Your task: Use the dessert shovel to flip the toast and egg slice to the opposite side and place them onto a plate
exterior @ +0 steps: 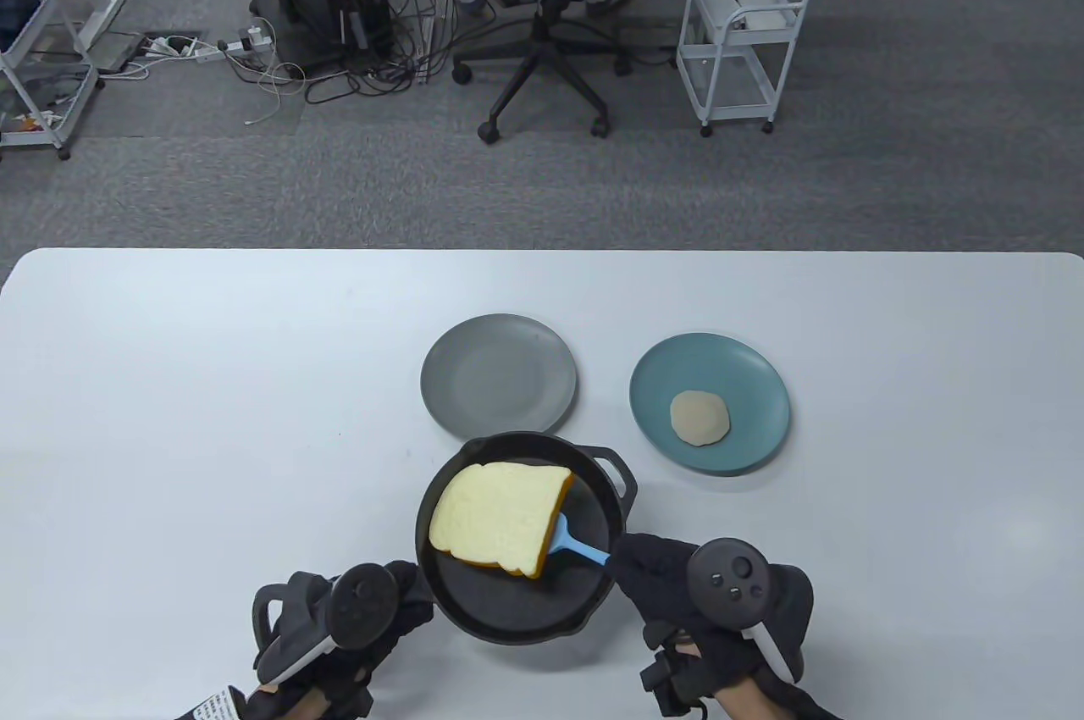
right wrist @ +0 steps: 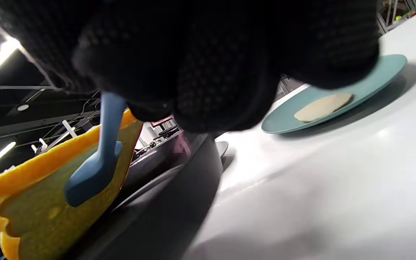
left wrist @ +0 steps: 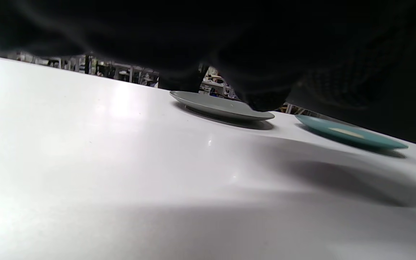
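Note:
A slice of toast (exterior: 500,518) lies tilted in the black cast-iron pan (exterior: 584,593), its right edge raised on the blue dessert shovel (exterior: 576,548). My right hand (exterior: 669,576) grips the shovel's handle at the pan's right rim; in the right wrist view the shovel (right wrist: 98,162) sits under the toast's browned underside (right wrist: 42,213). My left hand (exterior: 373,610) is at the pan's left side, where its handle is hidden. The pale egg slice (exterior: 699,418) rests on the teal plate (exterior: 745,390). The grey plate (exterior: 500,374) holds nothing.
Both plates stand just beyond the pan near the table's middle. The white table (exterior: 212,415) stretches wide to the left and right. Past its far edge are an office chair (exterior: 542,17), a white cart (exterior: 745,34) and cables on the carpet.

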Available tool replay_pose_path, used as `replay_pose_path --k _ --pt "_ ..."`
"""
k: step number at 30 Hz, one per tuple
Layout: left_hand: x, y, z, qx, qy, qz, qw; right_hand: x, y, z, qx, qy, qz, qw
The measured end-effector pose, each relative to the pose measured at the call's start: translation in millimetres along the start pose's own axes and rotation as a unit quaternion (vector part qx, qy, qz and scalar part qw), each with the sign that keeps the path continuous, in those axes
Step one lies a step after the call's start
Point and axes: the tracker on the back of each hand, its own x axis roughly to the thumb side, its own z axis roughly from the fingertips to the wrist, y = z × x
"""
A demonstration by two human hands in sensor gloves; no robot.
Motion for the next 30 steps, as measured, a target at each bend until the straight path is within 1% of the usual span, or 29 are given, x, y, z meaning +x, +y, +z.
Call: replay_pose_path --k 2,5,8,10,14,17,18,23,26,30 --pt "3.2 -1.7 1.8 0.004 -0.007 -0.018 1.000 3.8 2.8 2.1 0.006 -0.005 0.019 1.000" --pt "5.4 -2.3 2.3 -0.002 -0.015 -0.020 1.000 6.7 9.4 2.6 0.011 -0.012 0.037 0.999" --pt "7.6 -1.8 3.4 -0.001 -0.023 -0.023 0.999 6.9 15.8 2.0 0.023 -0.015 0.033 0.999" --pt "9.0 -1.6 4.6 0.009 -0.029 -0.025 0.999 7.4 19.7 1.6 0.038 -0.025 0.032 0.998" --pt "11.7 -0.6 6.1 0.009 -0.038 -0.027 0.999 9.7 25.2 1.5 0.059 -0.041 0.029 0.997" --pt "11.6 0.2 5.7 0.006 -0.039 -0.035 0.999 9.2 25.5 1.3 0.065 -0.041 0.026 0.997" --pt "11.4 0.3 5.5 0.004 -0.041 -0.036 0.999 8.4 26.1 1.0 0.076 -0.037 0.024 0.996" --pt "9.1 2.6 4.3 -0.002 -0.036 -0.043 0.998 5.3 24.7 -0.6 0.078 -0.036 0.006 0.996" --pt "4.9 4.3 2.6 -0.003 -0.025 -0.044 0.999 1.0 20.9 -2.7 0.068 -0.029 -0.012 0.997" --pt "-4.1 6.3 -1.6 -0.015 0.000 -0.022 1.000 -10.7 9.0 -7.5 0.046 -0.012 -0.058 0.997"
